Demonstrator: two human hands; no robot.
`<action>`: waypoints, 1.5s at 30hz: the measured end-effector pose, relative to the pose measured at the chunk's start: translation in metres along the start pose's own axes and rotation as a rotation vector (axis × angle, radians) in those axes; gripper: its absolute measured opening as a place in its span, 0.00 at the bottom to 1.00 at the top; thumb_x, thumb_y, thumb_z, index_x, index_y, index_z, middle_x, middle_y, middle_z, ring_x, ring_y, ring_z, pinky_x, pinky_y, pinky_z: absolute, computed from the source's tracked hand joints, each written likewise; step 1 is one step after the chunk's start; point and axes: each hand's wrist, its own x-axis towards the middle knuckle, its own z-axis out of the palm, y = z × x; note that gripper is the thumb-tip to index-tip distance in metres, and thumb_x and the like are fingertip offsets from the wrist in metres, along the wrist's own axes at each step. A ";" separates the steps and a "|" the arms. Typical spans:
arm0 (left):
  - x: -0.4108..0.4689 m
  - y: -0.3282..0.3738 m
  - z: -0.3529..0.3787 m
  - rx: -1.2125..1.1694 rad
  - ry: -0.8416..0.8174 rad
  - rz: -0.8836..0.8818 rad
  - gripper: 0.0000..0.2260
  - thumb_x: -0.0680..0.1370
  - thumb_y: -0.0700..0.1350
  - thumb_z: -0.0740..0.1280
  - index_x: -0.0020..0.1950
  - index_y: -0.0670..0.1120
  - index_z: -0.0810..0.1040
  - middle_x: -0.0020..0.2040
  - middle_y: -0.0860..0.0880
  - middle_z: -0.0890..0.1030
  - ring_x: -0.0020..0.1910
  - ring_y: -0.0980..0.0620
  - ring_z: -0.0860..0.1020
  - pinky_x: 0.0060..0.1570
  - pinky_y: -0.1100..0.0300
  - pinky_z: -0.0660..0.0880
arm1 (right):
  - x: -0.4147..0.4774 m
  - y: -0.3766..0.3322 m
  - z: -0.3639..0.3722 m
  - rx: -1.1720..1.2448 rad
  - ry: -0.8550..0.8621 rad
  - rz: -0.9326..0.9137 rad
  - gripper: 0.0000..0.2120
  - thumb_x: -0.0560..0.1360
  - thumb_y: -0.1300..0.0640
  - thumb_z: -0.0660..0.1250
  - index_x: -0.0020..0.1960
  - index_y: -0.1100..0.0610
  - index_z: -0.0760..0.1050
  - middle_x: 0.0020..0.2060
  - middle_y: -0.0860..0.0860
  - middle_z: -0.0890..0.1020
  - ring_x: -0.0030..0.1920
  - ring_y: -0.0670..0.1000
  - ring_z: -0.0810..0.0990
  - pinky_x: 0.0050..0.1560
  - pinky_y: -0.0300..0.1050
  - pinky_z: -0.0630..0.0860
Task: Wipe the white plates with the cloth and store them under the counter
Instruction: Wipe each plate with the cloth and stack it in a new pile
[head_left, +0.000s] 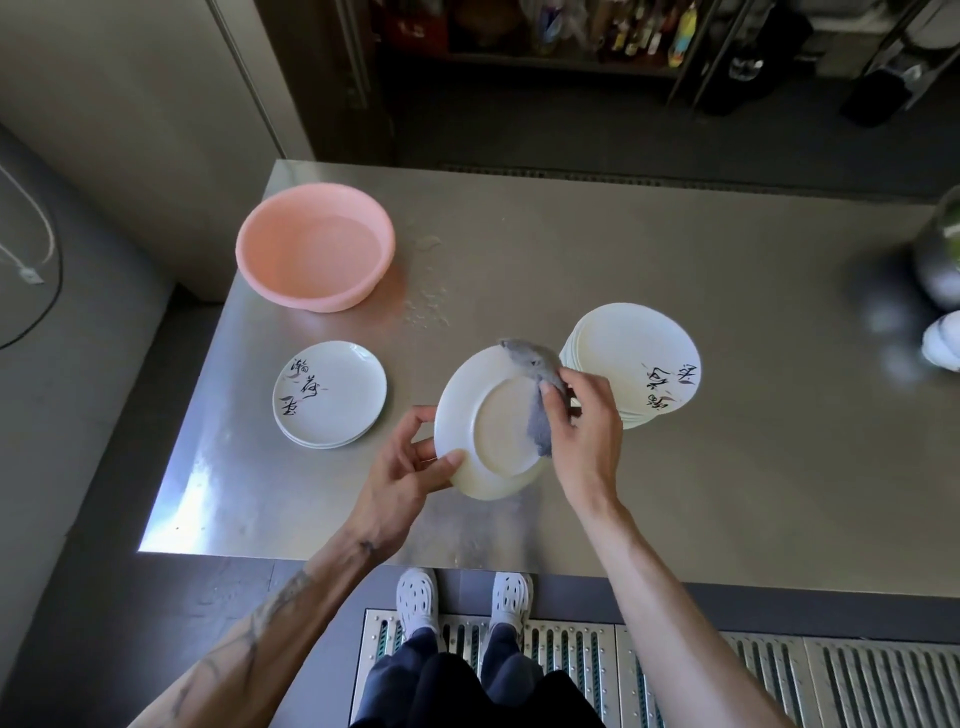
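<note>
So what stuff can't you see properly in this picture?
All in the head view:
- Held plate: the side facing away is hidden by the plate itself.
- Right stack of plates: the right hand and grey cloth cover its near-left edge.
- Objects at the right edge: blurred and cut off by the frame.
- Shelf bottles: too small and dark.
- Storage under the counter: hidden by the countertop.
</note>
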 end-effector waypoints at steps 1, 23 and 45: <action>0.001 0.000 0.000 -0.021 0.024 0.000 0.16 0.79 0.35 0.70 0.64 0.42 0.72 0.51 0.34 0.85 0.49 0.42 0.83 0.55 0.45 0.81 | -0.004 0.007 0.002 0.025 0.024 0.079 0.09 0.81 0.51 0.68 0.59 0.53 0.80 0.53 0.46 0.79 0.52 0.50 0.81 0.55 0.56 0.79; 0.014 -0.004 0.031 -0.162 0.218 0.105 0.14 0.79 0.34 0.69 0.61 0.43 0.71 0.47 0.37 0.85 0.45 0.44 0.83 0.50 0.52 0.82 | -0.066 -0.010 0.038 0.232 0.136 0.255 0.09 0.79 0.60 0.72 0.59 0.52 0.81 0.53 0.45 0.80 0.53 0.48 0.82 0.55 0.51 0.82; 0.002 -0.006 0.010 -0.024 0.043 -0.018 0.13 0.80 0.33 0.68 0.64 0.38 0.72 0.48 0.33 0.84 0.46 0.42 0.82 0.52 0.46 0.82 | 0.016 -0.036 0.016 -0.093 -0.235 -0.418 0.14 0.78 0.63 0.70 0.61 0.52 0.84 0.58 0.45 0.83 0.59 0.48 0.79 0.65 0.40 0.71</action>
